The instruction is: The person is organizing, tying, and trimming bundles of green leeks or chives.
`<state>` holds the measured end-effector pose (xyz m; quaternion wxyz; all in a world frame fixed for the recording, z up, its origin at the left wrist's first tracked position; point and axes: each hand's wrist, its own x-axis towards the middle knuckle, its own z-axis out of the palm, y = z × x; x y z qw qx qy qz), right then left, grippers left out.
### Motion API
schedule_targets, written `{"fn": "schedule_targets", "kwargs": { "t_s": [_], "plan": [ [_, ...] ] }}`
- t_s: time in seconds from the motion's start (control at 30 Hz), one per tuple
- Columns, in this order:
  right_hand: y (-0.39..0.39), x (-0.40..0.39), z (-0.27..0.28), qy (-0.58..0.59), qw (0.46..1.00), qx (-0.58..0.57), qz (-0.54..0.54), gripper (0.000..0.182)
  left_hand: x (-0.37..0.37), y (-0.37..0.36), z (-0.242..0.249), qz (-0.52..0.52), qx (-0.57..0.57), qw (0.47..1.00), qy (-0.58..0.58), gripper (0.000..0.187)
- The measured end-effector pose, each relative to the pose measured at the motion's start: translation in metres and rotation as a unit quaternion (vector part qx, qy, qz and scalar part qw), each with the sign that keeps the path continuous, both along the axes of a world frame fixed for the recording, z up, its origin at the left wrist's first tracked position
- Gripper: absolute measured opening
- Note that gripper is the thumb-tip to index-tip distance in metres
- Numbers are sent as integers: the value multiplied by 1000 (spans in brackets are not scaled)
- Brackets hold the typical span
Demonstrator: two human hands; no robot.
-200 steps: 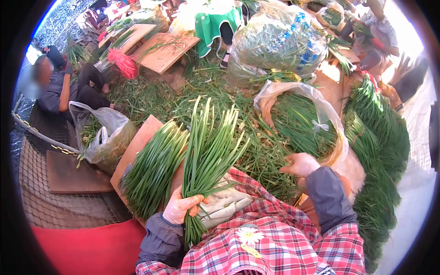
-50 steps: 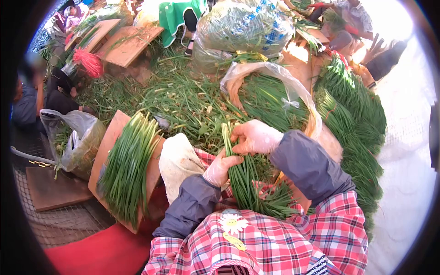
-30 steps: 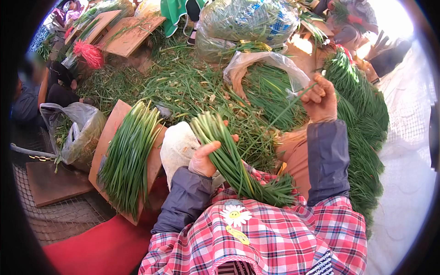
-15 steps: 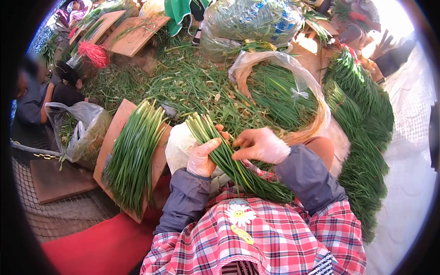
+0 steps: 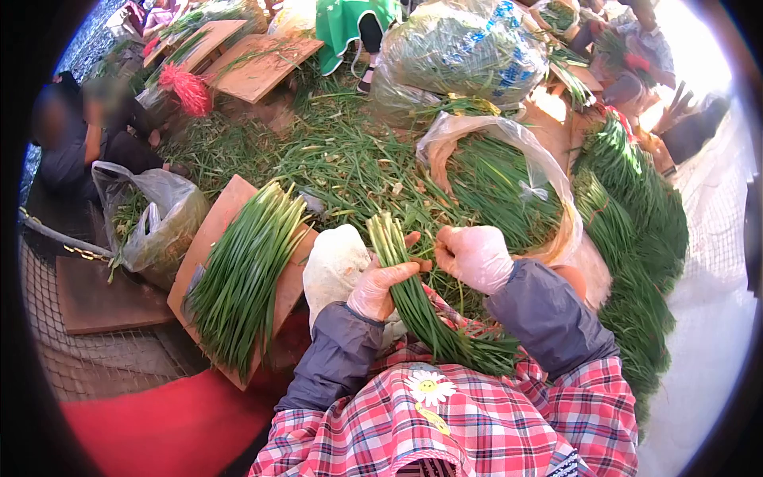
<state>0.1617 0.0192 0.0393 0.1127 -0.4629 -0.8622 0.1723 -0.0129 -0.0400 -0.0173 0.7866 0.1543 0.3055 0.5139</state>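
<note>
My left hand (image 5: 378, 288), in a thin clear glove, wraps round a bunch of Chinese chives (image 5: 410, 299). The pale cut ends point up and away, and the green leaves trail down to the right over my checked apron. My right hand (image 5: 475, 258), gloved too, is closed in a pinch just right of the stems. Whatever its fingertips may hold is too small to make out. A larger pile of chives (image 5: 248, 274) lies on a tilted wooden board (image 5: 230, 195) to my left.
An open plastic bag (image 5: 556, 171) of chives stands ahead, and a big stuffed bag (image 5: 461, 60) behind it. Bundled chives (image 5: 636, 238) line the right side. Loose leaves (image 5: 334, 159) litter the ground. Another plastic bag (image 5: 163, 226) and a seated person (image 5: 67, 159) are at left.
My right hand has moved off the bunch to the right and its fingers have curled closed. The bunch is held more upright in my left hand. The whole view has shifted slightly.
</note>
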Motion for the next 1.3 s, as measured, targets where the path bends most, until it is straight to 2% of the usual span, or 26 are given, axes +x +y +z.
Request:
{"fn": "schedule_targets", "kwargs": {
  "t_s": [0.1,0.13,0.17,0.23,0.27,0.3,0.37,0.43,0.47,0.5,0.57,0.63,0.67,0.7,0.77,0.83,0.87,0.9,0.97,1.03,1.1,1.17,1.2,1.23,1.3],
  "plan": [
    [22,-2,4,-37,996,84,-10,12,-6,-2,-9,-30,13,999,-13,54],
    [33,0,0,-2,993,116,-15,12,-7,-5,0,-15,6,1000,-5,44],
    [46,5,-6,36,988,146,-20,13,-10,-8,0,10,29,999,-15,41],
    [70,15,-14,45,984,139,-106,9,-17,-12,2,55,76,995,-33,35],
    [79,23,-17,96,982,71,-143,11,-28,-15,35,74,97,992,44,27],
    [88,35,-28,165,975,-91,-118,22,-42,-14,28,92,117,989,17,25],
    [59,20,-35,214,957,-193,22,26,-69,-11,40,240,105,963,56,21],
    [19,15,-63,177,950,-225,129,39,-97,1,53,322,164,932,42,18],
    [12,18,-74,14,924,-350,153,43,-116,11,55,377,188,906,31,17],
    [2,20,-87,-149,857,-463,171,48,-134,15,56,432,208,877,21,16],
    [-4,85,-146,-317,872,-340,153,45,-166,19,61,441,306,843,-22,16],
    [21,100,-136,-384,890,-245,-14,43,-180,27,66,434,348,831,-21,16],
    [27,105,-116,-282,928,-233,-74,42,-183,31,65,427,360,829,-27,16],
    [30,98,-65,-178,951,-216,-135,41,-183,35,65,420,371,827,-35,16],
    [31,84,-23,-67,958,-227,-161,34,-170,44,68,429,348,832,-51,17],
    [12,69,-9,103,961,-258,14,30,-154,52,71,436,322,838,-64,18],
    [-1,52,10,90,944,-311,64,30,-151,58,68,461,267,846,-6,22],
    [-13,32,24,75,921,-363,117,32,-138,60,71,428,265,864,-18,27],
    [-27,-1,24,94,785,-603,105,44,-106,64,81,435,202,876,55,31],
    [-37,-26,-11,181,787,-538,244,57,-85,74,70,400,210,889,74,30],
    [-34,-55,-34,386,645,-621,221,81,-54,76,67,361,218,903,77,22],
    [-27,-83,-52,568,464,-656,178,105,-24,70,65,330,191,918,111,17],
    [-21,-96,-58,684,401,-606,66,104,-13,66,58,303,189,924,134,16],
    [-9,-101,-35,754,394,-519,82,95,-3,62,48,276,183,930,158,15],
    [7,-97,-47,797,175,-576,-37,68,14,59,33,297,207,919,155,21]
  ]
}}
